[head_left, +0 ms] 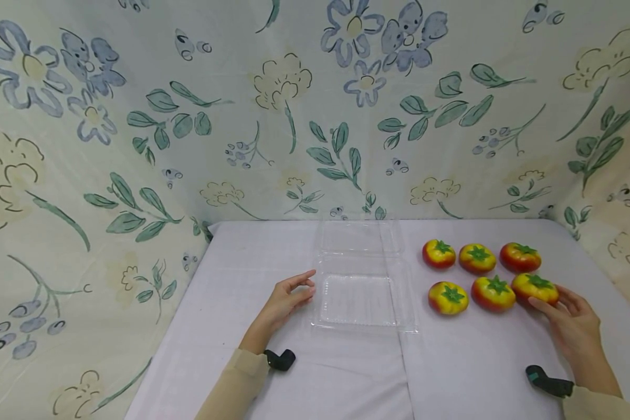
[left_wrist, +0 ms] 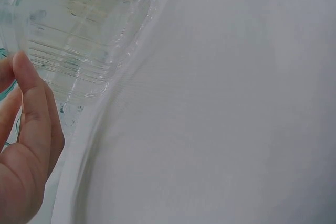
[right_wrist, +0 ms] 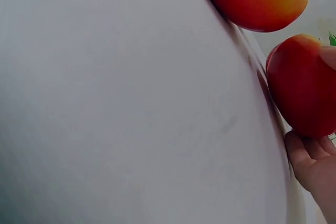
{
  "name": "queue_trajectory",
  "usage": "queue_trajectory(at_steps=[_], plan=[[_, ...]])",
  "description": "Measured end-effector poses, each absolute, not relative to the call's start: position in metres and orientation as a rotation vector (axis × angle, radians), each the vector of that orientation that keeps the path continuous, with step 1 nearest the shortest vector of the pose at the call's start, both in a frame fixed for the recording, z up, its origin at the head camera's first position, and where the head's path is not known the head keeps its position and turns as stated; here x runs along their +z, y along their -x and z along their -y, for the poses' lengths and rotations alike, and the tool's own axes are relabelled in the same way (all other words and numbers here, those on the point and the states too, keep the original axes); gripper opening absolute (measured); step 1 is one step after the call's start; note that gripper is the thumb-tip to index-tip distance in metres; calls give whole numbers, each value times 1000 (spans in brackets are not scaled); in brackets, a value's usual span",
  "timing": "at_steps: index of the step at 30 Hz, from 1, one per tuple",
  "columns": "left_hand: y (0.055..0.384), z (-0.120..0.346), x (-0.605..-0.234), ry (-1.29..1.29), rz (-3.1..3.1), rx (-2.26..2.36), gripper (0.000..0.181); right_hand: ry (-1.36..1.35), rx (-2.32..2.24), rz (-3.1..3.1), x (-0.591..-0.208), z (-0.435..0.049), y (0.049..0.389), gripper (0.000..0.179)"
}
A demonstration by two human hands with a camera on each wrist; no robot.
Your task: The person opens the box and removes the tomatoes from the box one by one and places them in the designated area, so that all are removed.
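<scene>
My right hand grips a red-and-yellow tomato with a green leafy top, thumb on its near side and fingers round its right side. In the right wrist view this tomato sits on or just over the cloth; I cannot tell which. Beside it stands a second tomato. A clear plastic clamshell container lies unfolded mid-table, its lid half towards the back. Along the container's left edge is my left hand, its fingers loosely bent, the fingertips at or very near the rim.
Other tomatoes stand in two rows: one at front left, and a back row of a left one, a middle one and a right one. A white cloth covers the table. Behind hangs a floral curtain.
</scene>
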State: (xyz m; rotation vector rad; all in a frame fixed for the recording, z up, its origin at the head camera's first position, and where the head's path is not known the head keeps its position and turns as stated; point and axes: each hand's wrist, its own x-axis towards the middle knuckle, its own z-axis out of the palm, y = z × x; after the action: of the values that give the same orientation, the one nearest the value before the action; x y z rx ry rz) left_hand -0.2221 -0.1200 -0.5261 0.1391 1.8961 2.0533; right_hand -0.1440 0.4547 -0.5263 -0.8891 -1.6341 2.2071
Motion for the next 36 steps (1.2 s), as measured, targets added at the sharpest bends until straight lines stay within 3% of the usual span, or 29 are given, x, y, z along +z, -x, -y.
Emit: queue_trajectory(at_steps=[36], plan=[[223, 118, -525, -132, -1863, 2078, 51, 959, 2178, 1641, -526, -461, 148, 85]])
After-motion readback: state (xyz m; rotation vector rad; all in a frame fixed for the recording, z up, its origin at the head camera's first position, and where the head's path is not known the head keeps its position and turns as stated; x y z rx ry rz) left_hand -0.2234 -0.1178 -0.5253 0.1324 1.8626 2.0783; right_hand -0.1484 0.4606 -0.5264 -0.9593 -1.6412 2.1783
